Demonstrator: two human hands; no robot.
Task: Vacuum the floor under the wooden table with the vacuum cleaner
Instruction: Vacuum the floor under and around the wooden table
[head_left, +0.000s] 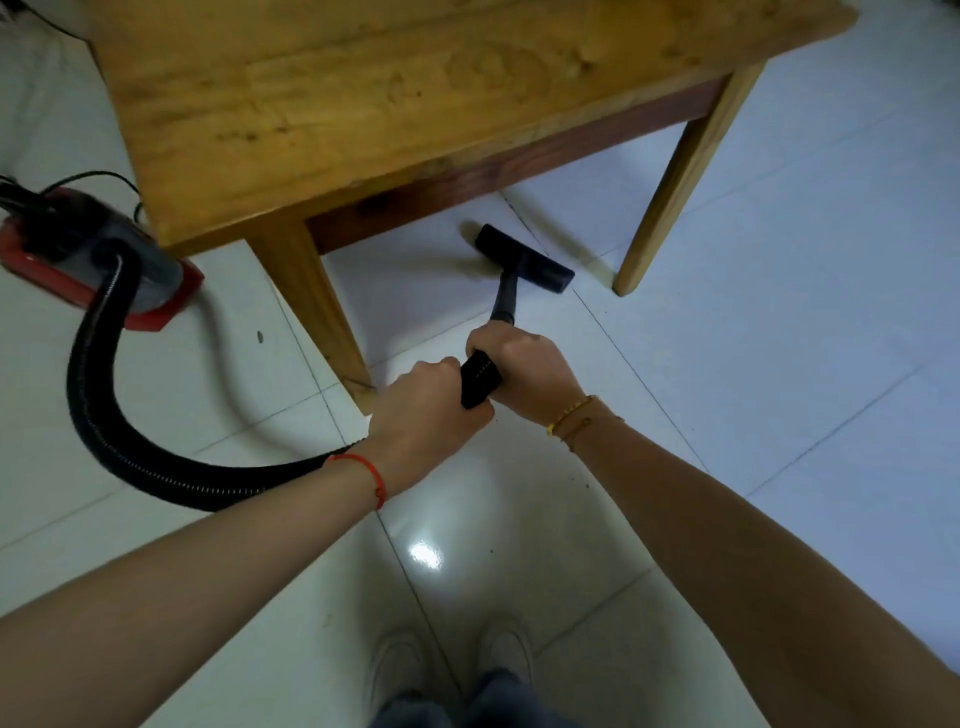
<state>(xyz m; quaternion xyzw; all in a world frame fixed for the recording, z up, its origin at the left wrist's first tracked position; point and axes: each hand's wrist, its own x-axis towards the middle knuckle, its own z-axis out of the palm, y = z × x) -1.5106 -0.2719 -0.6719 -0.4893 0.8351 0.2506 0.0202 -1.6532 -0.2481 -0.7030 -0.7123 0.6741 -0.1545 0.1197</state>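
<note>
- In front of the wooden counter, both hands on the black wand handle of the vacuum cleaner.
- Left hand grips the near end of the handle, fingers curled round it; red string on the wrist.
- Right hand grips the handle just ahead of the left, closer to the counter, fingers wrapped round it; gold bracelet on the wrist.
- Floor nozzle flat on the white tile floor, just below the counter's near edge, between its two near legs.
- Wand tube runs from the hands to the nozzle.
- Red and grey vacuum body on the floor left of the counter, beside its left leg.
- Black ribbed hose loops from the body towards the left wrist.
- Right leg just beyond the nozzle's right end.
- Shoes at the bottom edge, blurred.
</note>
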